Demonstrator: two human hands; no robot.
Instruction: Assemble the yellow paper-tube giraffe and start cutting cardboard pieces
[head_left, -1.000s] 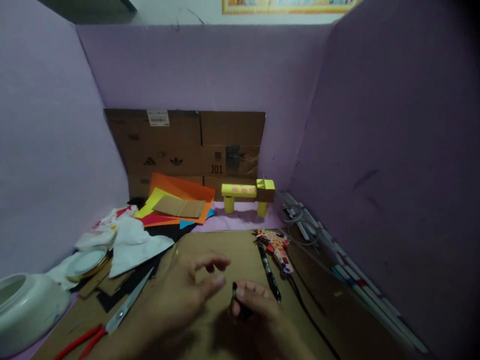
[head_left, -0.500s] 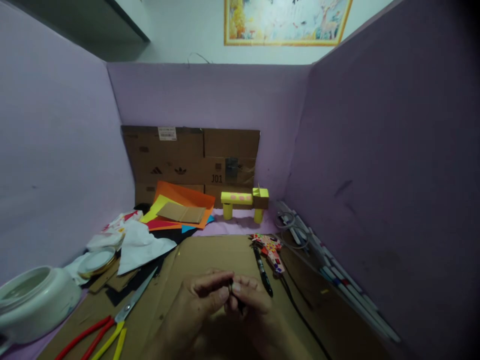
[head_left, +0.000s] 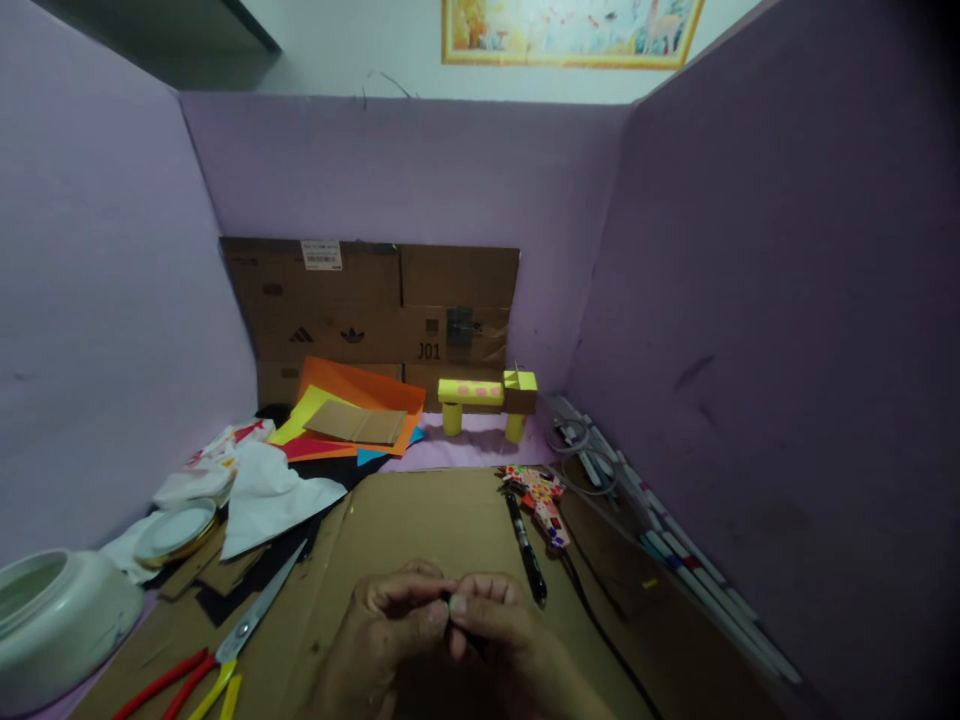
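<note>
My left hand (head_left: 397,632) and my right hand (head_left: 501,625) meet low in the middle, over the cardboard sheet (head_left: 420,515). Between their pinched thumbs and fingertips is a small dark piece (head_left: 448,600), mostly hidden, whose kind I cannot make out. Just beyond my right hand lies a black marker pen (head_left: 527,545). A patterned glue gun (head_left: 541,498) with a black cord rests beside the pen. Red and yellow handled scissors (head_left: 244,630) lie with blades apart to the left of my left hand.
At the back stands a yellow paper figure (head_left: 472,392) on tube legs. Coloured paper sheets (head_left: 360,385), white tissue (head_left: 277,500), a lid (head_left: 176,530) and a white pot (head_left: 67,620) line the left. Long thin rods (head_left: 697,575) run along the purple right wall.
My hands sit slightly lower in view and their fingertips are closer together, covering more of the dark piece. The camera view has shifted a little; the surrounding things stay in place.
</note>
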